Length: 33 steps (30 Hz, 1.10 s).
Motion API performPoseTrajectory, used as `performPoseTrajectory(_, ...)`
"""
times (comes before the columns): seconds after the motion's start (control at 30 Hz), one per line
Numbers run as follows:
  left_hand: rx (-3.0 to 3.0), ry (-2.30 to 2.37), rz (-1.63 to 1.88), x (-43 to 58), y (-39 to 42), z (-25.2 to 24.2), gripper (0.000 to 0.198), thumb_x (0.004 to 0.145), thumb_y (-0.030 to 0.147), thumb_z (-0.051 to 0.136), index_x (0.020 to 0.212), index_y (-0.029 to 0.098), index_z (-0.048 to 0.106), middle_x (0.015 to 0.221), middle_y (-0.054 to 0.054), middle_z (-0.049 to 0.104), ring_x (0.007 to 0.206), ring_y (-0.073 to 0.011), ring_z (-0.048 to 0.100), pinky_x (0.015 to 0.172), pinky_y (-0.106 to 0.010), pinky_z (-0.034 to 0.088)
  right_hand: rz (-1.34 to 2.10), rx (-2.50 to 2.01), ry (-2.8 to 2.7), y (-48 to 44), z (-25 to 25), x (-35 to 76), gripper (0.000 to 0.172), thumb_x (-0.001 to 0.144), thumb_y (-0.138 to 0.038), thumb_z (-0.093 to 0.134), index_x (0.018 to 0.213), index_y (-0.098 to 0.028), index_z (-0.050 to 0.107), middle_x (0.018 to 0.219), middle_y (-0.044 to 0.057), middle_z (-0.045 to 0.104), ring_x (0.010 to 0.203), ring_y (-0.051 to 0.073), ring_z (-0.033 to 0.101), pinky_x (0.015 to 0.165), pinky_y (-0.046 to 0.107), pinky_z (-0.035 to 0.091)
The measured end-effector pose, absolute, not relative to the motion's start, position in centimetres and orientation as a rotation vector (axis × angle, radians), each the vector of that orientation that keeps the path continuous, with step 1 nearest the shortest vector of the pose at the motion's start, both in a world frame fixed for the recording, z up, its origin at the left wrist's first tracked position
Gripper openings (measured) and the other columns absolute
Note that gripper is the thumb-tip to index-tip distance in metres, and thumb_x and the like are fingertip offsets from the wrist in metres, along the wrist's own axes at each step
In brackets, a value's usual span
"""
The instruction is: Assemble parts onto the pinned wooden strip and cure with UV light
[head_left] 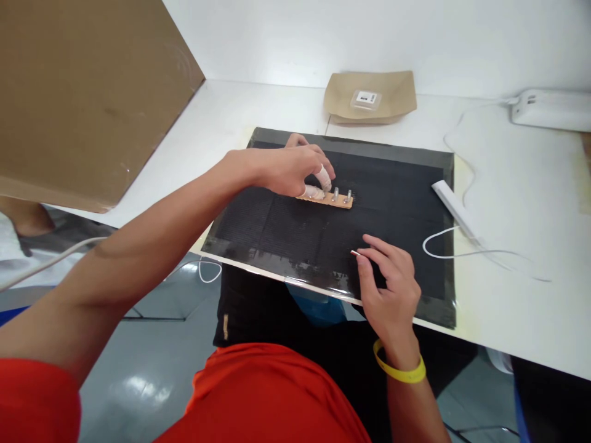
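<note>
Pinching wooden strip (pixel 333 199), end hidden, left hand (pixel 290 169), right hand (pixel 390 289) nipping unclear piece (pixel 354 253).

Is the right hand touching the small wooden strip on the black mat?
No, the right hand lies on the black mat apart from the wooden strip; only the left hand touches it.

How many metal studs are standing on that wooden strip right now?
2 studs show: one beside the left hand, one nearer the right end of the wooden strip. The hand covers the strip's left end, so another may be hidden.
</note>
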<state>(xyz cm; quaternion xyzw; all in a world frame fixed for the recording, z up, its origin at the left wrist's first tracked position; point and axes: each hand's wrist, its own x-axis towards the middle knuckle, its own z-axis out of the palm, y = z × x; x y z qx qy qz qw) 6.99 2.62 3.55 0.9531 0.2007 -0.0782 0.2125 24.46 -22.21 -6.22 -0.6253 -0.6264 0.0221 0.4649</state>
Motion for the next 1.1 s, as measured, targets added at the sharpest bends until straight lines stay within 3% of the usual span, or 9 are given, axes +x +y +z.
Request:
performPoseTrajectory(0.3, 2.657, 0.609, -0.110, 7.1, 2.0, 3.4, 0.037, 0.090, 0.057, 0.058, 0.094, 0.031, 0.084, 0.136, -0.001, 0.072, 0.137, -0.0313, 0.053, 0.122, -0.051, 0.010, 0.060, -1.543, -1.539, -22.3, -6.2, 24.5, 0.012, 0.096, -0.016, 0.068, 0.105, -0.022, 0.074, 0.118, 0.009, 0.080, 0.109, 0.024, 0.074, 0.099, 0.045, 0.059)
performPoseTrajectory(0.4, 2.657, 0.620, -0.096, 6.9, 2.1, 3.4, 0.040, 0.086, 0.063, 0.064, 0.106, 0.032, 0.082, 0.140, -0.002, 0.069, 0.144, -0.0355, 0.045, 0.122, -0.054, 0.010, 0.068, -1.543, -1.540, -22.2, -6.2, 24.5, 0.012, 0.096, -0.017, 0.067, 0.106, -0.022, 0.074, 0.118, 0.009, 0.080, 0.108, 0.024, 0.074, 0.098, 0.046, 0.059)
performPoseTrajectory(0.57, 2.653, 0.634, -0.081, 6.8, 2.4, 3.1, 0.067, 0.078, 0.070, 0.073, 0.134, 0.033, 0.070, 0.162, -0.005, 0.048, 0.155, -0.0434, 0.024, 0.123, -0.058, 0.012, 0.077, -1.550, -1.537, -22.2, -6.3, 24.5, 0.012, 0.096, -0.017, 0.068, 0.105, -0.022, 0.074, 0.117, 0.009, 0.080, 0.108, 0.023, 0.074, 0.099, 0.044, 0.058)
performPoseTrajectory(0.67, 2.649, 0.636, -0.134, 7.1, 2.6, 2.8, 0.076, 0.075, 0.071, 0.074, 0.140, 0.033, 0.065, 0.165, -0.005, 0.043, 0.157, -0.0465, 0.020, 0.124, -0.060, 0.010, 0.092, -1.560, -1.530, -22.3, -6.3, 24.4, 0.012, 0.097, -0.018, 0.067, 0.105, -0.022, 0.074, 0.117, 0.009, 0.080, 0.108, 0.023, 0.074, 0.099, 0.045, 0.058)
performPoseTrajectory(0.97, 2.649, 0.630, -0.202, 8.3, 3.4, 2.2, 0.055, 0.077, 0.067, 0.069, 0.117, 0.030, 0.079, 0.155, -0.007, 0.059, 0.151, -0.0398, 0.034, 0.119, -0.056, 0.013, 0.105, -1.553, -1.533, -22.3, -6.2, 24.4, 0.012, 0.097, -0.017, 0.067, 0.105, -0.021, 0.074, 0.115, 0.009, 0.080, 0.107, 0.022, 0.074, 0.099, 0.043, 0.058)
performPoseTrajectory(1.1, 2.655, 0.633, -0.212, 8.3, 3.4, 2.1, 0.049, 0.079, 0.067, 0.066, 0.110, 0.033, 0.081, 0.150, -0.003, 0.064, 0.148, -0.0376, 0.039, 0.120, -0.056, 0.008, 0.104, -1.547, -1.532, -22.2, -6.2, 24.4, 0.012, 0.097, -0.017, 0.067, 0.106, -0.022, 0.073, 0.115, 0.008, 0.081, 0.107, 0.022, 0.075, 0.097, 0.042, 0.058)
